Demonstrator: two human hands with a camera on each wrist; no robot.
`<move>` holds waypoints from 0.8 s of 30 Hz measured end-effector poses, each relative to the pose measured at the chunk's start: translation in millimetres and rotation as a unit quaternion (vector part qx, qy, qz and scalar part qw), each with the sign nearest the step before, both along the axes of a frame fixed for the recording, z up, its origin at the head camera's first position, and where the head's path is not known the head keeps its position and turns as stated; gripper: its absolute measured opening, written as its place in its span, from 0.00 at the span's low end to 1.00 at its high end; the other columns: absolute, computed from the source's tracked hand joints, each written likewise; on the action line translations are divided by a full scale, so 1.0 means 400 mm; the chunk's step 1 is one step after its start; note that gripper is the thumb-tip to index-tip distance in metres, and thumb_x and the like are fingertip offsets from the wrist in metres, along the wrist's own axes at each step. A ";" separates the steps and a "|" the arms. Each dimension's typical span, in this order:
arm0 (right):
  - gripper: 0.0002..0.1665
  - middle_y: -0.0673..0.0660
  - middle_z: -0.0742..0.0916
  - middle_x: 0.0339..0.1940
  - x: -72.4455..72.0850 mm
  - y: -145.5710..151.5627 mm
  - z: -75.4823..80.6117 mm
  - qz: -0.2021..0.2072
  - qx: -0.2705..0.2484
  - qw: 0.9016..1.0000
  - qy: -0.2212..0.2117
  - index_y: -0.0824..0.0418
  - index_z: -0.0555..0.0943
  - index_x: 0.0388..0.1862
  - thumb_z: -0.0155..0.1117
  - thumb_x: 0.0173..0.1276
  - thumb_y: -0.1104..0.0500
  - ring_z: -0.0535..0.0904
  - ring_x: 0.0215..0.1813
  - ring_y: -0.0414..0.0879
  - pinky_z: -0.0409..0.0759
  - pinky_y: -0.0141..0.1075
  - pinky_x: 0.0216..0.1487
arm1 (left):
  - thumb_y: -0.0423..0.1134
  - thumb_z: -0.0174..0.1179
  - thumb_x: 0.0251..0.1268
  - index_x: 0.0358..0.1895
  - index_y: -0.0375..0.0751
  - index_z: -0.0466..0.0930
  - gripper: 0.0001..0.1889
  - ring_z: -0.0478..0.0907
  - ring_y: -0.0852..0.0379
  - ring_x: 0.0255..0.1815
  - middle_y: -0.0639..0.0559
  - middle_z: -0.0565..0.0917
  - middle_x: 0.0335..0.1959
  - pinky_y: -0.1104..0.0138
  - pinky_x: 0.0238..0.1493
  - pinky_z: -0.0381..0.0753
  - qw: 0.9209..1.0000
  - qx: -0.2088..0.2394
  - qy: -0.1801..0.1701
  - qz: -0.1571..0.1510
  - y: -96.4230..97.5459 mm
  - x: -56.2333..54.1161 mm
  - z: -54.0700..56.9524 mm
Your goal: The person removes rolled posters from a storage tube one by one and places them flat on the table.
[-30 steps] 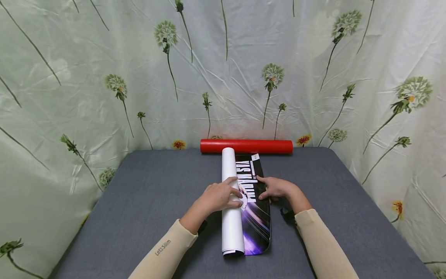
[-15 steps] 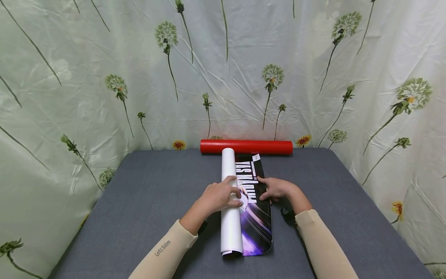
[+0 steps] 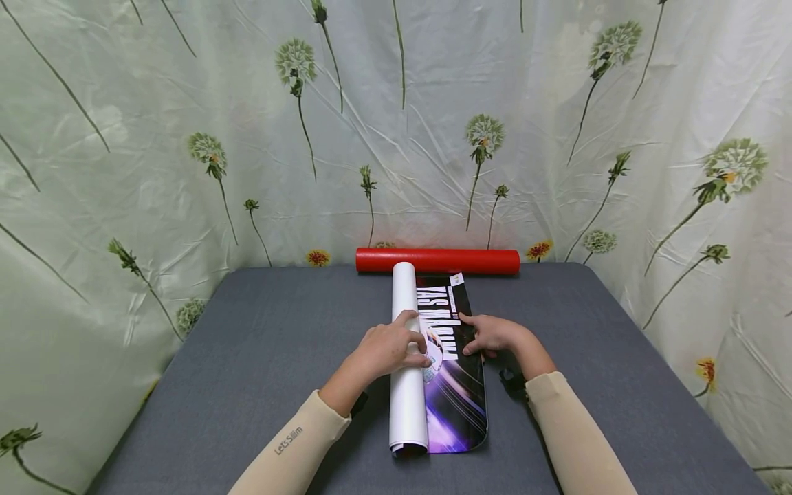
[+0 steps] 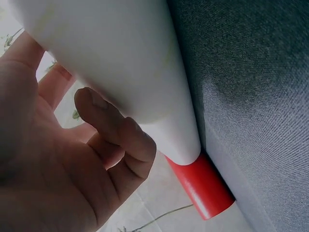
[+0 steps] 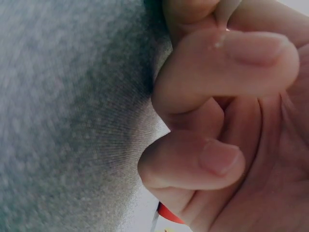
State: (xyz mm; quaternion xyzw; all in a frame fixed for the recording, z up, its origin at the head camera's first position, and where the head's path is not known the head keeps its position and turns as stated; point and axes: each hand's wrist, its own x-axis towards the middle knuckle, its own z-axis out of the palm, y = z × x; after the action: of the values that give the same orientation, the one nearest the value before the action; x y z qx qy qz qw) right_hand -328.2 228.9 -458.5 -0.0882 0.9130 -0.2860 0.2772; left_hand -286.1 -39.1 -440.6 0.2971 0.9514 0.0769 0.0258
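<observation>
A partly rolled poster (image 3: 456, 399) lies lengthwise on the table, its printed side up in black and purple with large white lettering. Its left part forms a white roll (image 3: 408, 412), which fills much of the left wrist view. My left hand (image 3: 388, 347) lies across the middle of this roll, fingers bent over its top. In the left wrist view, two curled fingers (image 4: 128, 140) sit against the roll's side. My right hand (image 3: 495, 335) pinches the poster's right edge, thumb and forefinger on the printed face. The other right fingers (image 5: 193, 162) curl close to the table cloth.
A red tube (image 3: 458, 260) lies crosswise at the back of the table, just beyond the roll's far end. Grey cloth covers the table (image 3: 278, 330). Behind it hangs a pale curtain (image 3: 247, 89) with dandelion prints.
The white roll has shifted slightly left and the poster's right edge slightly right, so a wider strip of the printed face shows. Both hands keep their hold, the right moving a little rightward.
</observation>
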 end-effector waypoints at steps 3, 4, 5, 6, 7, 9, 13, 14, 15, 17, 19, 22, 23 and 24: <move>0.57 0.51 0.81 0.17 0.000 0.000 0.002 -0.005 0.001 1.000 -0.002 0.59 0.51 0.89 0.75 0.71 0.58 0.70 0.16 0.43 0.72 0.34 0.28 | 0.64 0.70 0.66 0.47 0.66 0.92 0.14 0.87 0.44 0.47 0.48 0.70 0.80 0.58 0.41 0.84 1.000 0.001 0.000 -0.008 -0.002 -0.001 -0.001; 0.57 0.51 0.80 0.17 0.000 0.000 0.003 -0.003 0.002 1.000 -0.001 0.59 0.51 0.89 0.75 0.71 0.58 0.70 0.16 0.43 0.73 0.34 0.28 | 0.63 0.70 0.67 0.48 0.66 0.92 0.14 0.88 0.44 0.49 0.49 0.70 0.81 0.57 0.43 0.85 1.000 0.000 -0.001 -0.012 -0.003 -0.001 -0.001; 0.57 0.51 0.80 0.17 0.001 0.000 0.004 -0.004 0.002 1.000 -0.001 0.59 0.51 0.89 0.75 0.71 0.58 0.70 0.16 0.42 0.73 0.34 0.28 | 0.62 0.69 0.68 0.49 0.66 0.92 0.14 0.88 0.44 0.51 0.49 0.71 0.81 0.56 0.44 0.85 1.000 -0.001 -0.002 -0.016 -0.004 -0.002 -0.002; 0.57 0.51 0.80 0.17 0.001 -0.001 0.004 -0.002 0.003 1.000 0.000 0.59 0.51 0.89 0.75 0.71 0.58 0.70 0.16 0.42 0.73 0.34 0.28 | 0.61 0.69 0.68 0.50 0.66 0.93 0.13 0.88 0.43 0.52 0.49 0.71 0.81 0.56 0.45 0.85 1.000 -0.001 -0.003 -0.018 -0.005 -0.002 -0.002; 0.57 0.52 0.80 0.18 0.001 0.000 0.004 -0.003 0.003 1.000 -0.001 0.59 0.51 0.89 0.75 0.71 0.58 0.70 0.16 0.42 0.73 0.34 0.28 | 0.60 0.69 0.69 0.51 0.65 0.93 0.14 0.88 0.43 0.54 0.50 0.71 0.81 0.55 0.46 0.85 1.000 -0.001 -0.005 -0.020 -0.006 -0.002 -0.002; 0.57 0.53 0.80 0.21 0.002 0.000 0.005 -0.006 0.000 1.000 -0.002 0.59 0.52 0.89 0.75 0.71 0.58 0.71 0.16 0.42 0.74 0.34 0.28 | 0.61 0.69 0.68 0.50 0.65 0.93 0.13 0.88 0.43 0.53 0.50 0.72 0.80 0.55 0.45 0.85 1.000 -0.002 -0.004 -0.019 -0.007 -0.003 -0.002; 0.57 0.58 0.83 0.31 0.002 0.002 0.003 -0.010 -0.005 1.000 -0.003 0.58 0.53 0.89 0.76 0.70 0.59 0.71 0.17 0.43 0.74 0.34 0.27 | 0.64 0.70 0.66 0.47 0.66 0.92 0.15 0.87 0.44 0.48 0.50 0.71 0.80 0.59 0.40 0.83 1.000 -0.004 -0.005 -0.005 -0.006 -0.004 -0.003; 0.57 0.60 0.84 0.34 0.001 0.003 0.002 -0.011 -0.006 1.000 -0.003 0.58 0.53 0.89 0.76 0.70 0.59 0.71 0.17 0.43 0.75 0.34 0.27 | 0.65 0.70 0.65 0.47 0.66 0.92 0.15 0.86 0.45 0.47 0.50 0.71 0.80 0.60 0.39 0.82 1.000 -0.004 -0.005 -0.002 -0.006 -0.003 -0.003; 0.57 0.62 0.84 0.38 0.002 0.003 0.002 -0.010 -0.005 1.000 -0.002 0.58 0.53 0.89 0.76 0.70 0.59 0.71 0.17 0.43 0.75 0.35 0.27 | 0.66 0.70 0.65 0.46 0.66 0.92 0.15 0.86 0.45 0.46 0.50 0.71 0.80 0.60 0.38 0.82 1.000 -0.004 -0.004 0.000 -0.005 -0.004 -0.003; 0.57 0.65 0.85 0.46 0.002 0.004 0.001 -0.011 -0.003 1.000 0.000 0.58 0.53 0.89 0.76 0.70 0.59 0.72 0.17 0.43 0.75 0.35 0.27 | 0.64 0.71 0.65 0.45 0.65 0.92 0.14 0.86 0.46 0.43 0.49 0.71 0.80 0.61 0.37 0.81 1.000 -0.001 0.001 -0.001 -0.005 -0.004 -0.004; 0.57 0.67 0.84 0.50 0.002 0.004 0.001 -0.009 0.000 1.000 0.002 0.58 0.53 0.89 0.76 0.70 0.59 0.72 0.17 0.43 0.75 0.35 0.28 | 0.62 0.71 0.65 0.45 0.65 0.92 0.12 0.86 0.45 0.42 0.49 0.72 0.79 0.60 0.37 0.81 1.000 -0.001 0.007 -0.007 -0.006 -0.004 -0.005; 0.57 0.67 0.84 0.49 0.002 0.004 0.002 -0.009 0.002 1.000 0.001 0.57 0.53 0.89 0.76 0.70 0.58 0.72 0.17 0.43 0.76 0.35 0.28 | 0.59 0.71 0.67 0.47 0.65 0.93 0.11 0.88 0.45 0.44 0.48 0.72 0.79 0.58 0.40 0.84 1.000 -0.003 0.012 -0.011 -0.007 -0.003 -0.006; 0.57 0.66 0.85 0.47 0.002 0.004 0.002 -0.011 0.001 1.000 0.001 0.57 0.53 0.89 0.76 0.70 0.58 0.72 0.17 0.43 0.76 0.36 0.29 | 0.58 0.71 0.68 0.48 0.64 0.93 0.11 0.88 0.45 0.45 0.48 0.72 0.80 0.58 0.41 0.85 1.000 -0.004 0.011 -0.011 -0.007 -0.003 -0.006; 0.57 0.66 0.85 0.45 0.001 0.004 0.002 -0.007 0.002 1.000 0.001 0.57 0.53 0.89 0.76 0.70 0.58 0.72 0.17 0.43 0.76 0.35 0.29 | 0.58 0.70 0.68 0.49 0.64 0.93 0.12 0.88 0.44 0.47 0.48 0.72 0.80 0.57 0.43 0.86 1.000 -0.005 0.009 -0.009 -0.008 -0.002 -0.005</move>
State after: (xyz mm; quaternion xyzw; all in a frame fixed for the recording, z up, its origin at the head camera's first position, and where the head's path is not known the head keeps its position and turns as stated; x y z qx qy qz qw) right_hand -327.8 230.5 -457.6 -0.0813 0.9146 -0.2859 0.2742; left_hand -287.0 -42.2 -442.8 0.3058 0.9494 0.0692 0.0193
